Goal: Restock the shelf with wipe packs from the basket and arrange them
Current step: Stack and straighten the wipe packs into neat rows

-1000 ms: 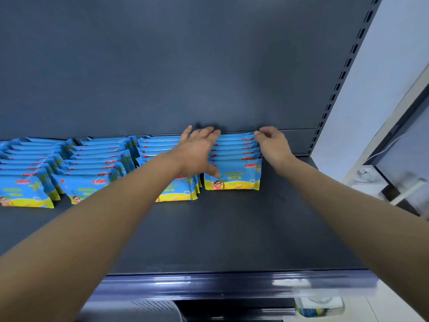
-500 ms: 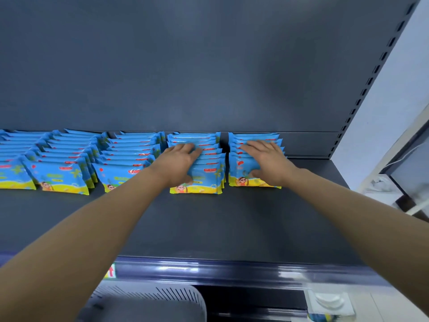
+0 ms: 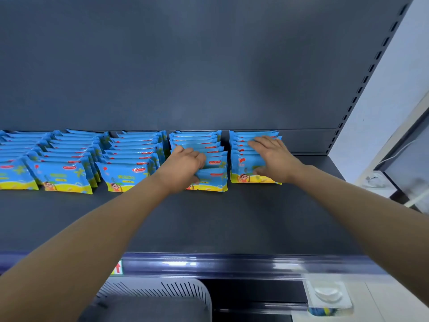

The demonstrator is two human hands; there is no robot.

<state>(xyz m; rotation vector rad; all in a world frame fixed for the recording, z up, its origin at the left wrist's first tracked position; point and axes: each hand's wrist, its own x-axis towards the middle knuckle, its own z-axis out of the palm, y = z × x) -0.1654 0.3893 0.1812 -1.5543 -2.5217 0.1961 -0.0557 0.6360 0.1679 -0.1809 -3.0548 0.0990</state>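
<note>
1. Since half a second ago, the left hand (image 3: 183, 166) has gone from lying flat on its row to curling round the front pack (image 3: 211, 176); the right hand (image 3: 274, 156) has stayed on the rightmost row (image 3: 241, 163)
2. A dark grey back panel (image 3: 209, 66) fills the upper view, with a slotted upright (image 3: 362, 84) at its right edge and a pale wall (image 3: 399, 89) beyond
3. The shelf (image 3: 232, 217) is a matte dark grey deck ending in a glossy dark blue rail (image 3: 232, 263)
4. Wipe packs (image 3: 130, 159), blue with yellow bottoms, stand in rows running front to back along the rear of the shelf
5. A grey slotted basket (image 3: 157, 296) sits below the rail; its contents cannot be seen
6. The left hand grasps the front pack of the second row from the right, fingers over its top edge, thumb on its face
7. The right hand's fingers are straight and spread, pressing on the rightmost row's tops
8. A small label (image 3: 117, 267) with a red arrow sits on the rail
</note>
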